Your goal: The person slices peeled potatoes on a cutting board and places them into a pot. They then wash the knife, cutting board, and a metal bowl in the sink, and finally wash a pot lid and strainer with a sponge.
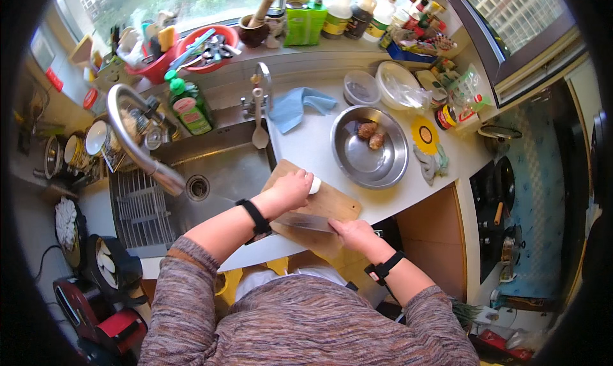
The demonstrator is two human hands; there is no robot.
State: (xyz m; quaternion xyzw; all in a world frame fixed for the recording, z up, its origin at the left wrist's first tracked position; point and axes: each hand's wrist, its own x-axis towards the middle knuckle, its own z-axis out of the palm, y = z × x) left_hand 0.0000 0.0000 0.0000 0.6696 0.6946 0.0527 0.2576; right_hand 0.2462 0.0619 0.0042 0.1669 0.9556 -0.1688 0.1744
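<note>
A wooden cutting board [338, 203] lies at the counter's front edge, beside the sink. Over its left part, my left hand [292, 188] is closed on a smooth white piece of food [315, 185]; most of it is hidden by the fingers, so I cannot tell its kind. My right hand [355, 234] grips a kitchen knife [305, 222] by its handle. The wide blade points left across the near part of the board, apart from the white piece. Behind the board, a steel bowl [351, 158] holds two brown, rough-skinned tubers [376, 141].
To the left is a steel sink [223, 168] with a curved faucet [137, 142] and a drying rack [140, 209]. A blue cloth [297, 109], a plastic tub [361, 85] and a white basin [388, 79] stand behind. Sauce bottles [361, 14] line the windowsill. A stove [495, 206] is at right.
</note>
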